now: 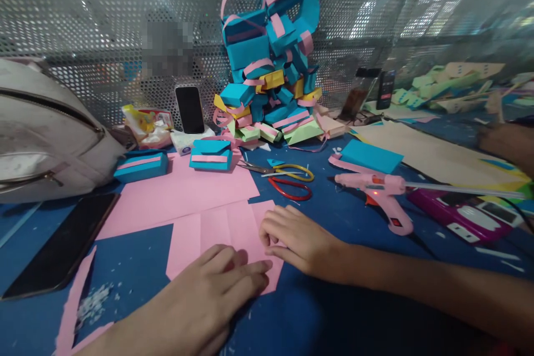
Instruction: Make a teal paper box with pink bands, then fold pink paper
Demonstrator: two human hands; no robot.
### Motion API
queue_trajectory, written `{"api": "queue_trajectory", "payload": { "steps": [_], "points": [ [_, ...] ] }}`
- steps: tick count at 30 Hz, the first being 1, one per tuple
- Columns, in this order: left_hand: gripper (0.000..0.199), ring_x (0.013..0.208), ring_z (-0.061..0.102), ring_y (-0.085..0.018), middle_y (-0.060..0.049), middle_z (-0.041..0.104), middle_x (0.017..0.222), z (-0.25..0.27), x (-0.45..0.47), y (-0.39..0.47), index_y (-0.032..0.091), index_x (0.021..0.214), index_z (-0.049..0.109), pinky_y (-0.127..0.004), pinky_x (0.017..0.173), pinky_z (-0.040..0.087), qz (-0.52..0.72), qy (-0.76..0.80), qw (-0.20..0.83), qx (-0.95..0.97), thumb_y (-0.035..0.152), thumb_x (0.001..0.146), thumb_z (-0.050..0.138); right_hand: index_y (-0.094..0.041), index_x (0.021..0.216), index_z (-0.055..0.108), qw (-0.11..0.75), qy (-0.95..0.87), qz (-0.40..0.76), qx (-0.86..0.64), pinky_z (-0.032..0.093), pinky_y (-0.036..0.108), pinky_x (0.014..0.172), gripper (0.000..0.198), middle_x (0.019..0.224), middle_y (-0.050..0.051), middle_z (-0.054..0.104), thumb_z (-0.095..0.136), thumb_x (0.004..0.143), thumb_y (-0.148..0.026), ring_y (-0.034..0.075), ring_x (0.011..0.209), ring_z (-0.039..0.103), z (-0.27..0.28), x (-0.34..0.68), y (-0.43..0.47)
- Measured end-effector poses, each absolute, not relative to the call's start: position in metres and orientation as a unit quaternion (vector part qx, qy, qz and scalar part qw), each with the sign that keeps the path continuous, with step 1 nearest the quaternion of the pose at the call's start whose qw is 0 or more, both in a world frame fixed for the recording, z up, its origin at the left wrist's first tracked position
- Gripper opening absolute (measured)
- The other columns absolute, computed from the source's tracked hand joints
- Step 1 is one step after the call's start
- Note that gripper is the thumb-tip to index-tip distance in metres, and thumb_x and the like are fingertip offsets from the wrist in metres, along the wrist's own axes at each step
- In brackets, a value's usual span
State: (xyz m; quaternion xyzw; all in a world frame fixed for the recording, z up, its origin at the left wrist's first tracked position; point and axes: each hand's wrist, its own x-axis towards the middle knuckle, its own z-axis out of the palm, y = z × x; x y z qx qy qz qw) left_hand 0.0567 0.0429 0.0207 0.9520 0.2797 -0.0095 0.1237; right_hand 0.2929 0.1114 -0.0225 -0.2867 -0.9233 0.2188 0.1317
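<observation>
A creased sheet of pink paper (217,233) lies on the blue table, with fold lines running across it. My left hand (212,289) rests on its lower part, fingers stretched to the right and pressing it down. At the paper's right side is my right hand (296,239), its fingers curled over the edge with the thumb close beneath them. The fingertips hide part of that edge. Beyond the sheet lies a larger pink sheet (183,194), with a small blue paper box (211,156) on its far edge. Scissors (287,175) with red and yellow handles lie behind my hands.
A pink glue gun (384,189) with a lit red light lies at right, near a purple device (467,214). Blue, pink and yellow paper boxes (271,67) are piled against the perforated metal screen. A dark phone (62,245) and white bag (45,133) are at left. Another person's hand (507,144) shows far right.
</observation>
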Motion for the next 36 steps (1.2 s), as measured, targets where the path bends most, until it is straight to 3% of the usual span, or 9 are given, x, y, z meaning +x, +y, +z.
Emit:
{"api": "queue_trajectory", "payload": {
  "steps": [2,8,16,21,30,36],
  "points": [
    [0.074,0.105,0.049,-0.022,0.0,0.048,0.147,0.021,0.056,0.043,0.022,0.15,0.032,-0.035,0.09,0.046,-0.017,0.289,0.144,0.946,0.001,0.081,0.047,-0.018,0.09,0.05,0.127,-0.925,0.216,-0.285,0.032,0.032,0.078,0.011,0.095,0.002,0.055,0.058,0.096,-0.023,0.019,0.089,0.044,-0.021,0.293,0.111],
    [0.075,0.116,0.044,-0.028,0.003,0.028,0.161,0.013,0.055,0.041,0.021,0.154,0.024,-0.043,0.1,0.037,-0.032,0.236,0.054,0.97,0.004,0.085,0.046,-0.017,0.088,0.051,0.11,-0.933,0.193,-0.283,0.033,0.033,0.079,0.009,0.097,0.004,0.056,0.054,0.096,-0.019,0.02,0.091,0.045,-0.02,0.293,0.111],
    [0.074,0.11,0.045,-0.027,-0.002,0.031,0.159,0.008,0.057,0.037,0.014,0.154,0.022,-0.042,0.1,0.036,-0.022,0.236,0.003,0.971,0.009,0.086,0.05,-0.018,0.092,0.053,0.096,-0.941,0.156,-0.286,0.035,0.035,0.085,0.007,0.102,0.004,0.058,0.053,0.098,-0.02,0.021,0.095,0.046,-0.024,0.292,0.112],
    [0.066,0.109,0.046,-0.026,-0.002,0.042,0.153,-0.001,0.058,0.038,0.019,0.151,0.032,-0.043,0.1,0.036,0.007,0.25,-0.015,0.968,0.015,0.088,0.053,-0.017,0.093,0.055,0.089,-0.944,0.138,-0.287,0.036,0.036,0.087,0.007,0.102,0.005,0.058,0.051,0.099,-0.022,0.02,0.095,0.047,-0.023,0.291,0.111],
    [0.057,0.113,0.047,-0.027,-0.002,0.044,0.151,0.002,0.06,0.037,0.024,0.147,0.039,-0.048,0.104,0.031,0.023,0.266,-0.039,0.963,0.019,0.092,0.051,-0.017,0.097,0.057,0.118,-0.943,0.135,-0.28,0.038,0.032,0.084,0.005,0.102,0.004,0.059,0.057,0.096,-0.022,0.019,0.093,0.049,-0.015,0.299,0.108],
    [0.054,0.115,0.048,-0.026,-0.001,0.044,0.152,0.007,0.059,0.037,0.028,0.148,0.038,-0.047,0.107,0.029,0.001,0.269,-0.037,0.962,0.019,0.095,0.048,-0.019,0.086,0.067,0.176,-0.972,0.037,-0.152,0.029,0.032,0.073,0.03,0.087,0.003,0.062,0.048,0.102,-0.036,0.017,0.078,0.045,-0.015,0.313,0.108]
  ]
}}
